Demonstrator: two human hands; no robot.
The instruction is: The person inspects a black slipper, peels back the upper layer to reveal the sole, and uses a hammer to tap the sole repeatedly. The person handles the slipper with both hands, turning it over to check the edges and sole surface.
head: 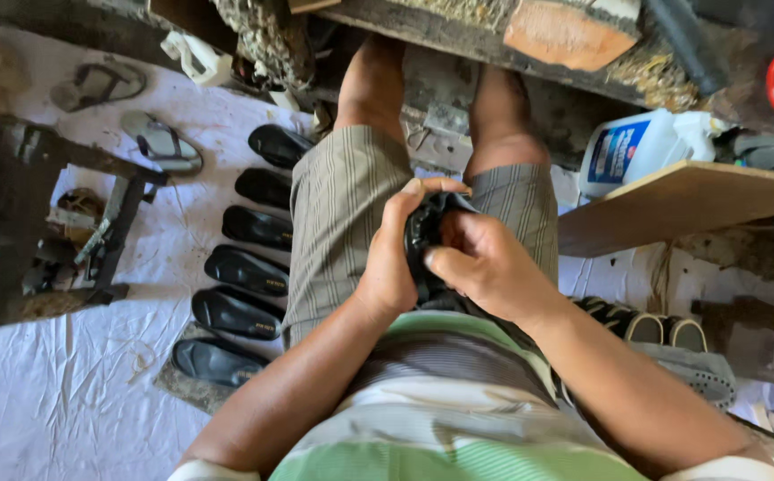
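Observation:
I sit with a black shoe (424,233) held upright in my lap, over my striped shorts. My left hand (393,258) wraps around its left side, thumb across the top. My right hand (485,265) grips it from the right, fingers pressed against its inner edge. Most of the shoe is hidden between the two hands.
A row of several black shoes (246,267) lies on the white sheet (66,383) to my left. Grey sandals (162,142) and a dark metal stand (93,240) sit further left. A white plastic jug (645,147) stands behind a wooden board (681,205) on the right. Patterned slip-ons (645,325) lie lower right.

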